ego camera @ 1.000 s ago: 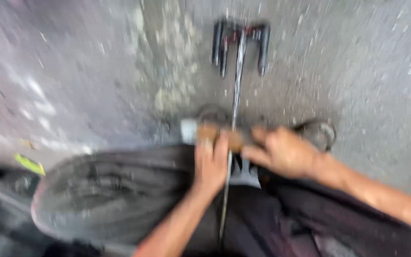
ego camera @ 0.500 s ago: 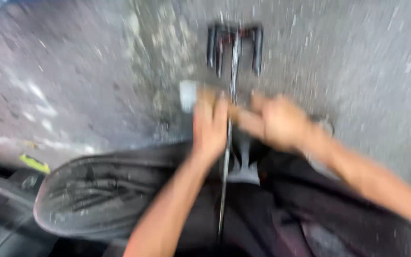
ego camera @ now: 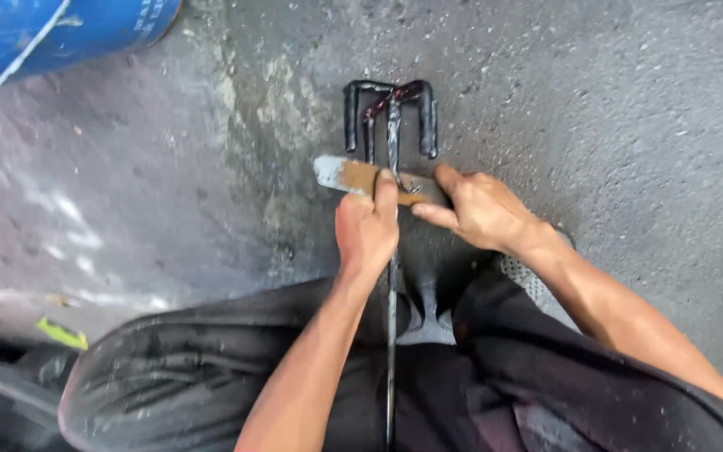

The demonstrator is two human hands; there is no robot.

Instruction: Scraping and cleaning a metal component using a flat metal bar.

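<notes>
Hands at work over rough grey pavement, seen from above by a head-worn camera. The left hand is closed around one end of a flat, rust-brown metal strip, its forefinger stretched along the top. The right hand grips the other end of the same strip, thumb and fingers pinched over it. The strip lies crosswise, just above the ground, and crosses a long thin dark metal rod that runs straight away from the person, between both forearms. At the far end of the rod sits a black pronged head with two short upright bars joined by a curved bridge, resting on the pavement just beyond the strip. The person's knees, in dark grey trousers, fill the lower part of the view, with a grey sandal showing between them. A blue barrel lies at the top left corner, well apart from the hands.
</notes>
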